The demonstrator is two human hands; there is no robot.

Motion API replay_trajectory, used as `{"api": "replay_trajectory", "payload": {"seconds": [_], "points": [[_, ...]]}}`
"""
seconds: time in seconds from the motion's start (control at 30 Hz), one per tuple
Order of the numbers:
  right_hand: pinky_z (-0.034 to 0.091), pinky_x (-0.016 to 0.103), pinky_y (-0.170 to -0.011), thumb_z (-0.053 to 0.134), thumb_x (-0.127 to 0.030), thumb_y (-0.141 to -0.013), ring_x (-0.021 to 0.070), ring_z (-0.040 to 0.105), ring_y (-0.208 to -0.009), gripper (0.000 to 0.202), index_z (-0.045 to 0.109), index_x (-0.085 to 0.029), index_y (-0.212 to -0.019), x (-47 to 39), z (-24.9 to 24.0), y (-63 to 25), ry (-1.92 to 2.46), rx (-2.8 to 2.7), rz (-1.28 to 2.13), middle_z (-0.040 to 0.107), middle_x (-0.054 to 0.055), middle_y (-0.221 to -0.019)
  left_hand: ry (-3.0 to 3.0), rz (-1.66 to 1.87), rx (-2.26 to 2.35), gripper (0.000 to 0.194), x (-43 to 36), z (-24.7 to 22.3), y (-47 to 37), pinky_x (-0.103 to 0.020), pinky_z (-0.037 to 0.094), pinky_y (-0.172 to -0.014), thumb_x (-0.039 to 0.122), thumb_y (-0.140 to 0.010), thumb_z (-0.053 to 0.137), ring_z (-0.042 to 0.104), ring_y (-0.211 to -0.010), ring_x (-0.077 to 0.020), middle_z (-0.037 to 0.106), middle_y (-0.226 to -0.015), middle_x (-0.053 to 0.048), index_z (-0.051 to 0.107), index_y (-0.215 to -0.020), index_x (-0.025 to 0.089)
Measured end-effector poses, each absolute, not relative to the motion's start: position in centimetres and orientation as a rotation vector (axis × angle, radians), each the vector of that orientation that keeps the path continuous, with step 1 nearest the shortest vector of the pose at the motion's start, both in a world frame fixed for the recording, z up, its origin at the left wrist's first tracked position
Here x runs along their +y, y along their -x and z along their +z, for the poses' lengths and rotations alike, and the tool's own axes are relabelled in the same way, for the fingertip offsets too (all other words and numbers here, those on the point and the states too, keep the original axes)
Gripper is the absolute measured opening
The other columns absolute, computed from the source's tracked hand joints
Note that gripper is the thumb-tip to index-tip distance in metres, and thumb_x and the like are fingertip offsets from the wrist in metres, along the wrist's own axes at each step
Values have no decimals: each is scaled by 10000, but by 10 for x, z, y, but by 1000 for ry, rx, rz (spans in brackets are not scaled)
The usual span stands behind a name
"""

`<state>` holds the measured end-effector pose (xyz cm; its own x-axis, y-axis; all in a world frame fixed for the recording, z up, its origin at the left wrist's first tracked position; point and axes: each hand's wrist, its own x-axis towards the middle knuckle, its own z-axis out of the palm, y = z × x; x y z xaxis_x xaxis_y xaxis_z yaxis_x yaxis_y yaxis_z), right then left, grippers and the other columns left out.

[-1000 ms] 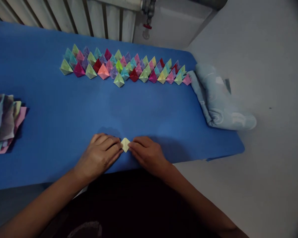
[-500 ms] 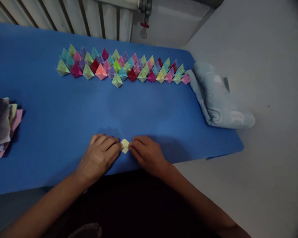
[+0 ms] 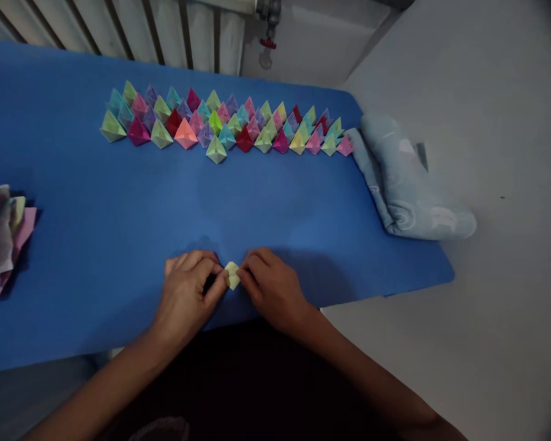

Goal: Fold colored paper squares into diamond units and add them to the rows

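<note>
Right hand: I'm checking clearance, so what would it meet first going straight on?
The pale yellow folded paper the right hand touches; just beyond, probably the left hand, though depth is unclear.

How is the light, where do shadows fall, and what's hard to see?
Head view: dim light, a soft shadow beside the right hand on the blue tabletop; head view: the dark clothing loses nearly all detail, and creases on the pale yellow paper look faint.

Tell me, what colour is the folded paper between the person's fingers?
The folded paper is pale yellow, seen best in the head view.
</note>
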<state>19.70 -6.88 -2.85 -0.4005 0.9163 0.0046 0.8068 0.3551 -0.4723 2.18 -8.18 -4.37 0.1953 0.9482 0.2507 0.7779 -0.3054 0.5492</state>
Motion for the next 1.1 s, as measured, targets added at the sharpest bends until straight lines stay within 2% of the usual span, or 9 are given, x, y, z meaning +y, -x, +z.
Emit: {"api": "replay_trajectory", "payload": {"seconds": [0.27,0.47,0.6,0.7,0.8,0.9,1.0,1.1], "points": [[418,267,-662,521,-237,-944,148,583,-774,138,592,-177,-842,-65,-27,-196,1588,-2313,645,630,50,-925,-2156,699,1714,190,-80,-42,-27,-411,409,-772,275,-895,521,615,-851,-231,684,-913,-57,597,-743,190],[377,263,-611,557,-263,-932,135,564,-715,134,590,-172,-841,-62,-24,-195,1659,-2306,681,617,38,-917,-2143,747,1713,177,-80,-43,-26,-400,412,-776,281,-905,521,616,-860,-214,683,-920,-41,560,-749,208],[391,267,-640,549,-255,-936,141,559,-739,125,594,-176,-851,-61,-22,-196,1627,-2328,664,616,42,-926,-2296,800,1646,122,-82,-44,-25,-389,418,-760,244,-929,513,616,-855,-208,688,-959,-43,634,-931,226],[402,298,-705,540,-255,-942,168,549,-794,155,602,-181,-821,-59,-23,-197,1564,-2388,562,627,52,-903,-2548,780,1550,181,-87,-45,-23,-406,404,-789,198,-953,486,619,-858,-211,712,-976,-39,650,-1018,240],[393,338,-789,574,-264,-927,187,546,-849,158,605,-186,-793,-58,-27,-199,1472,-2403,532,640,52,-892,-2749,712,1442,267,-93,-44,-20,-428,387,-845,130,-961,426,616,-939,-234,720,-1047,-62,625,-1127,195],[363,368,-830,612,-283,-902,208,541,-940,121,620,-204,-810,-59,-31,-202,1502,-2292,565,651,48,-989,-2825,628,1382,384,-99,-44,-12,-431,380,-871,51,-936,374,601,-996,-253,707,-1121,-85,576,-1245,155],[330,387,-845,645,-267,-873,231,527,-1026,75,638,-220,-815,-62,-32,-203,1556,-2196,619,645,37,-1095,-2813,589,1332,421,-102,-45,-2,-438,373,-886,42,-922,385,592,-1018,-270,695,-1175,-82,547,-1296,149],[315,388,-855,675,-240,-847,232,524,-1045,59,647,-219,-800,-63,-31,-203,1566,-2156,680,647,29,-1107,-2796,582,1318,409,-105,-47,5,-445,365,-888,40,-919,400,584,-1024,-284,685,-1209,-87,548,-1291,124]]}}
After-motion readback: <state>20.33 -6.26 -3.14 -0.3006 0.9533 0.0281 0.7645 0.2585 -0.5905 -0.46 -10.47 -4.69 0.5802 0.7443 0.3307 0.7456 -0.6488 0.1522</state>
